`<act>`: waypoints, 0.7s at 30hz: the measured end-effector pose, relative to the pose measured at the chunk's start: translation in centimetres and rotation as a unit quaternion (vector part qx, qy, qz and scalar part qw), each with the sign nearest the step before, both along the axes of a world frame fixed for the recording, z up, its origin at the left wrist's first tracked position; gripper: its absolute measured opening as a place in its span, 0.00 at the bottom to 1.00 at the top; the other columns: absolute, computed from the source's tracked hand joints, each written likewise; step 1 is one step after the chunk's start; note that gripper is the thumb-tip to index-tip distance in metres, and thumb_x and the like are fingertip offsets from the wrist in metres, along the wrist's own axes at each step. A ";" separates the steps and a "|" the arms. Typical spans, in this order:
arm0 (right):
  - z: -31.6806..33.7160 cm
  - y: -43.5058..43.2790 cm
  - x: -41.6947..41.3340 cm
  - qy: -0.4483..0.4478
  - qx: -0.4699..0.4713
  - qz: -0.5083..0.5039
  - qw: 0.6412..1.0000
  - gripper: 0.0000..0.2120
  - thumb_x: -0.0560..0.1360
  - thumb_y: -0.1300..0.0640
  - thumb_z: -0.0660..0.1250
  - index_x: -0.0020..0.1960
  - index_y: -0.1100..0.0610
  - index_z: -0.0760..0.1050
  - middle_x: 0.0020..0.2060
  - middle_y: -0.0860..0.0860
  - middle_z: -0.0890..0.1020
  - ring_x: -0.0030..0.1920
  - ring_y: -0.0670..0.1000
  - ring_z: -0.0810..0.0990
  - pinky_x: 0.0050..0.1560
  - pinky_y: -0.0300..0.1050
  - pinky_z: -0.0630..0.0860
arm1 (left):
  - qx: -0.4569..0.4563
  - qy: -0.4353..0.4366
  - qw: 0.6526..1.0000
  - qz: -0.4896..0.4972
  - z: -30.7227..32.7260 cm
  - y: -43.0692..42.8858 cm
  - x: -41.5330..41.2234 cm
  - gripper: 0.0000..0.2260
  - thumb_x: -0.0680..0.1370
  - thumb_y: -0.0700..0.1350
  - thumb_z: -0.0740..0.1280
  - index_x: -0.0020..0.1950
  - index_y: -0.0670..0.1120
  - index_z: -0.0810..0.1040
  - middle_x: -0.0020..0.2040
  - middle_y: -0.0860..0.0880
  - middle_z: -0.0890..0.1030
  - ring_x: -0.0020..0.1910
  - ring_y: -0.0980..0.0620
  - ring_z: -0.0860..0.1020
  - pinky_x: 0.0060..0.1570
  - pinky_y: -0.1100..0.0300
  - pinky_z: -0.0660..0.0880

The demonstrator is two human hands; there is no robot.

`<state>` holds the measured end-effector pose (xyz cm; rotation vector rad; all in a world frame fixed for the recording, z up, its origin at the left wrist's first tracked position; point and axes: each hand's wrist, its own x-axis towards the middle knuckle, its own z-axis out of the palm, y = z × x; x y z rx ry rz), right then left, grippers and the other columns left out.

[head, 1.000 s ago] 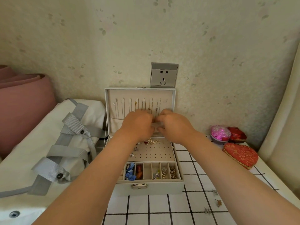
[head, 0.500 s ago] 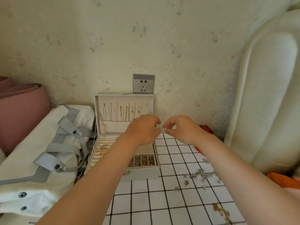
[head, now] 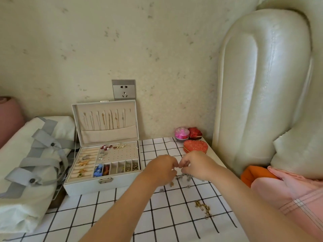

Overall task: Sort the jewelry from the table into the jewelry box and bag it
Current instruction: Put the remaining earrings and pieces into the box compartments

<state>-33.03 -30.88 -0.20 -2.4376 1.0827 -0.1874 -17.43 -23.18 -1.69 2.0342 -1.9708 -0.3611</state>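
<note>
The near half of the checked tablecloth (head: 139, 215) is lying open, offering a hand a free way in from the front edge. Only a gold chain (head: 203, 209) is lying across that stretch on the right. On the left, the open jewelry box (head: 104, 165) is blocking the way, its raised lid (head: 104, 119) walling off the back. A white bag (head: 29, 165) is crowding the box's left side. A padded headboard (head: 265, 88) is closing the right. Both hands (head: 161, 169) are filling the middle, over scattered small pieces (head: 183, 178).
</note>
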 end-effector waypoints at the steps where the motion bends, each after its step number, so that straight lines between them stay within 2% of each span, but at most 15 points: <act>1: -0.4 0.0 -0.2 0.012 -0.004 0.006 1.000 0.09 0.74 0.57 0.72 0.53 0.48 0.85 0.46 0.43 0.83 0.49 0.44 0.81 0.52 0.43 0.79 | 0.007 -0.003 1.000 0.002 -0.5 -0.1 -0.3 0.14 0.77 0.47 0.66 0.62 0.53 0.79 0.57 0.52 0.79 0.57 0.52 0.76 0.58 0.52 0.75; 5: -1.9 -0.3 -0.6 0.034 -0.003 0.019 0.999 0.11 0.74 0.59 0.71 0.54 0.48 0.85 0.46 0.43 0.82 0.49 0.47 0.81 0.45 0.40 0.76 | 0.005 -0.016 1.000 0.000 -2.0 -0.3 -0.8 0.14 0.77 0.49 0.67 0.63 0.54 0.80 0.56 0.51 0.79 0.58 0.52 0.74 0.57 0.52 0.75; 9: -2.3 -0.4 -0.5 0.041 0.005 0.025 0.999 0.10 0.74 0.58 0.72 0.52 0.48 0.86 0.47 0.44 0.84 0.48 0.47 0.82 0.51 0.46 0.80 | -0.010 -0.014 1.000 0.001 -3.1 -0.4 -1.0 0.11 0.74 0.49 0.66 0.55 0.56 0.84 0.47 0.53 0.78 0.52 0.51 0.74 0.50 0.51 0.77; 12: -2.4 -0.4 -0.1 0.042 0.009 0.031 0.999 0.08 0.73 0.57 0.72 0.49 0.47 0.86 0.45 0.43 0.85 0.45 0.46 0.82 0.50 0.46 0.80 | -0.024 -0.003 1.000 0.016 -3.3 -0.5 -0.9 0.08 0.75 0.48 0.68 0.50 0.55 0.85 0.42 0.55 0.77 0.47 0.54 0.74 0.48 0.55 0.76; 16: -2.5 -0.3 0.4 0.048 -0.006 0.038 0.998 0.07 0.74 0.55 0.72 0.49 0.46 0.86 0.45 0.44 0.86 0.46 0.47 0.82 0.50 0.48 0.81 | -0.007 0.036 0.999 0.026 -3.4 -0.2 -0.4 0.09 0.76 0.43 0.68 0.50 0.52 0.86 0.39 0.56 0.78 0.37 0.60 0.74 0.40 0.66 0.71; 19: -2.6 -0.5 0.4 0.045 -0.003 0.035 0.998 0.06 0.74 0.54 0.71 0.48 0.47 0.86 0.45 0.44 0.85 0.46 0.47 0.82 0.51 0.50 0.81 | 0.001 0.111 0.992 0.056 -3.4 0.2 -0.1 0.07 0.77 0.43 0.68 0.49 0.53 0.84 0.41 0.54 0.83 0.35 0.59 0.81 0.38 0.62 0.79; 21: -2.5 -0.5 0.3 0.025 0.009 0.034 0.999 0.06 0.75 0.55 0.71 0.48 0.48 0.86 0.44 0.44 0.85 0.46 0.47 0.82 0.51 0.50 0.81 | -0.018 0.141 0.987 0.071 -3.2 0.3 0.0 0.06 0.78 0.43 0.67 0.50 0.52 0.83 0.42 0.54 0.84 0.37 0.59 0.81 0.41 0.64 0.79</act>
